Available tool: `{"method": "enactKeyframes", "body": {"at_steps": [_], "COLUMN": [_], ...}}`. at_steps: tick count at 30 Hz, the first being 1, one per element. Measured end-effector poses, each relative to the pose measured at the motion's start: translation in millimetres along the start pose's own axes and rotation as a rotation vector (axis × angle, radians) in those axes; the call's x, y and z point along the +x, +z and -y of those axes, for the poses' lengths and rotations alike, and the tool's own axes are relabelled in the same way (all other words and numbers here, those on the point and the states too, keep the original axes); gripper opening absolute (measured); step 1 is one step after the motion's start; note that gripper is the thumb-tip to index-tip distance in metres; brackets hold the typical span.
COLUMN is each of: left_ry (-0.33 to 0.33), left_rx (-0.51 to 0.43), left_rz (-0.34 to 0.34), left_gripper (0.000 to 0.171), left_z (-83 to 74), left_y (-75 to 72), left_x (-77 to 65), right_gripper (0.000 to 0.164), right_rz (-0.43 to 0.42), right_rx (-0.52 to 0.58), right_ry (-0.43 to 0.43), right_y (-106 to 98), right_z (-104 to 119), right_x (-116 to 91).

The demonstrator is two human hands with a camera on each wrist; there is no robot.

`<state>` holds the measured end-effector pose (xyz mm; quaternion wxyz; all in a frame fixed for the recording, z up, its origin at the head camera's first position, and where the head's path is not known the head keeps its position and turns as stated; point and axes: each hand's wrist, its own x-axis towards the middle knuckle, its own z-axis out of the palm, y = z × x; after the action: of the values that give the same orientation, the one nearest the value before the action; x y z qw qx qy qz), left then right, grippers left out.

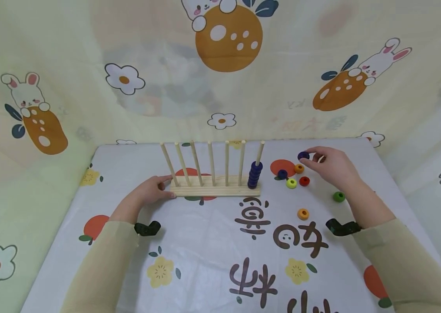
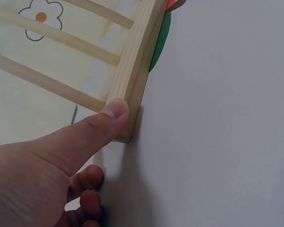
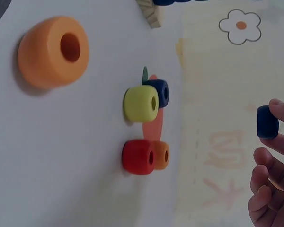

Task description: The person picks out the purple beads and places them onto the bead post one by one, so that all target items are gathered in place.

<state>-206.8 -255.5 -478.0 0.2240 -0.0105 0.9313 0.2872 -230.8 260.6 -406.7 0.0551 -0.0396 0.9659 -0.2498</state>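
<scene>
A wooden peg rack (image 1: 214, 190) with several upright pegs stands on the table. Its rightmost peg carries a stack of dark blue beads (image 1: 255, 175); the other pegs are bare. My left hand (image 1: 151, 190) grips the rack's left end, the thumb on the front edge in the left wrist view. Between thumb and fingertip my right hand (image 1: 331, 167) pinches a blue bead (image 3: 268, 122), held above the table. Below and left of that hand lie another blue bead (image 1: 282, 174), a yellow bead (image 1: 291, 183), a red bead (image 1: 304, 181) and an orange bead (image 1: 299, 168).
A green bead (image 1: 339, 197) lies by the right forearm. Another orange bead (image 1: 303, 214) sits nearer the front. The white printed tablecloth (image 1: 200, 243) covers the table, and a patterned curtain (image 1: 157, 104) hangs behind it.
</scene>
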Motion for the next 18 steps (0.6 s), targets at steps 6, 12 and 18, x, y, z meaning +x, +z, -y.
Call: {"method": "enactKeyframes", "body": {"at_steps": [6, 12, 18], "left_ry": [-0.008, -0.001, -0.003], "left_rx": [-0.005, 0.002, 0.005], "left_rz": [-0.006, -0.003, -0.005], "left_gripper": [0.077, 0.077, 0.077], "left_z": [1.7, -1.0, -1.6], "left_y": [1.8, 1.5, 0.6], "left_x": [0.4, -1.1, -3.2], "right_gripper": [0.07, 0.061, 0.062], "right_rz": [-0.01, -0.031, -0.053], "right_rx": [0.021, 0.032, 0.06], "right_ry": [-0.031, -0.051, -0.083], "right_y": [1, 0, -3], "right_z": [14, 29, 44], "right_x": [-4, -8, -12]}}
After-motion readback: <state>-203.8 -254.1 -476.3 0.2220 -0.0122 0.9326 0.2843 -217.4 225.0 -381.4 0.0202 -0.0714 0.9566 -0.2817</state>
